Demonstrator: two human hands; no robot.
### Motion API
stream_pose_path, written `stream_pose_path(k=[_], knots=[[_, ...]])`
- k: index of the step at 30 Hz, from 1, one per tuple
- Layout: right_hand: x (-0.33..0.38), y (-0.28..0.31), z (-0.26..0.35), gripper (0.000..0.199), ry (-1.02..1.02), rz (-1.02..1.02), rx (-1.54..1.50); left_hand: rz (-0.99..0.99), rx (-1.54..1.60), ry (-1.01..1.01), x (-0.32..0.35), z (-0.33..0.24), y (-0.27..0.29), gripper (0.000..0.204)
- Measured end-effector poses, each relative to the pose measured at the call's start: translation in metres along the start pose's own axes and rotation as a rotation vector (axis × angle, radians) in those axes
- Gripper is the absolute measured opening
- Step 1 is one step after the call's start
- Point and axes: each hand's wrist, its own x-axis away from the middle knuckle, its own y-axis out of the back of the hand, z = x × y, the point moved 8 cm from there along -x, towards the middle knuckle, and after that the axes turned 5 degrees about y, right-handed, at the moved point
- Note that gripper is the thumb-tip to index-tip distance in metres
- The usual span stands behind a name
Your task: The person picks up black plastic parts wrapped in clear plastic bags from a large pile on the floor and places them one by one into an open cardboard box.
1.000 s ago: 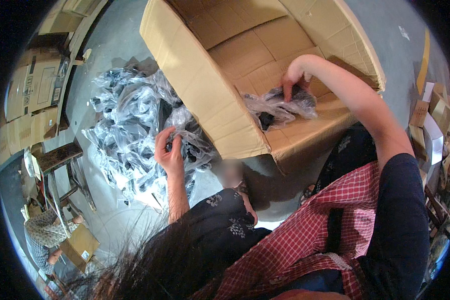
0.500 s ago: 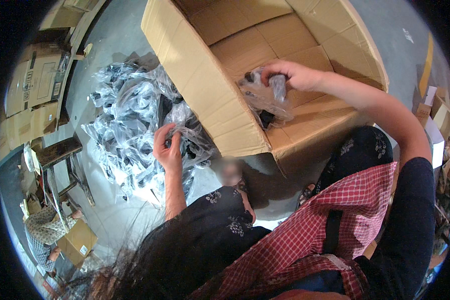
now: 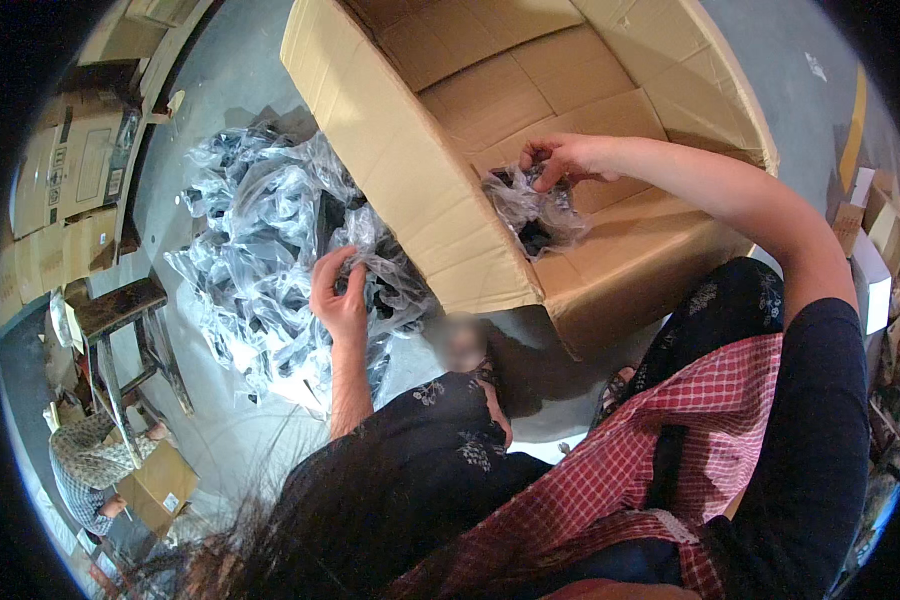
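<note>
My left hand (image 3: 338,295) pinches the edge of a clear plastic bag (image 3: 368,235) at the right side of a heap of bagged black items (image 3: 260,250) on the floor. What the black items are is hard to make out through the crumpled plastic. Inside a large open cardboard box (image 3: 390,140), my right hand (image 3: 567,160) is just over another clear bag with black pieces in it (image 3: 537,215). Its fingers are bent but apart, and the bag rests at the box's near end against the left wall.
To the left stand a dark wooden stool (image 3: 120,305) and stacked cartons (image 3: 65,180). Another person (image 3: 90,460) is beside a small carton (image 3: 160,485) at lower left. More cardboard pieces (image 3: 880,230) lie at the right edge. My feet are just below the box.
My right hand has loosened from the bag inside the box, and the bag has settled into a more compact shape. My left hand has hardly moved.
</note>
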Motion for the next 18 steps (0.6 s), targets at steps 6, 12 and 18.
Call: stream_pose_path(k=[6,12,18], knots=[[-0.006,0.006,0.003,0.063,-0.136,-0.002,0.228,0.009,-0.037,-0.026,0.000,-0.007,-0.004,0.021],[-0.008,0.002,0.021,0.059,0.120,-0.213,0.904,0.032,0.005,0.030,0.000,-0.001,-0.002,0.021],[0.048,-0.030,0.050,0.064,0.424,-0.291,1.117,0.010,-0.010,-0.005,0.004,-0.002,0.000,0.022]])
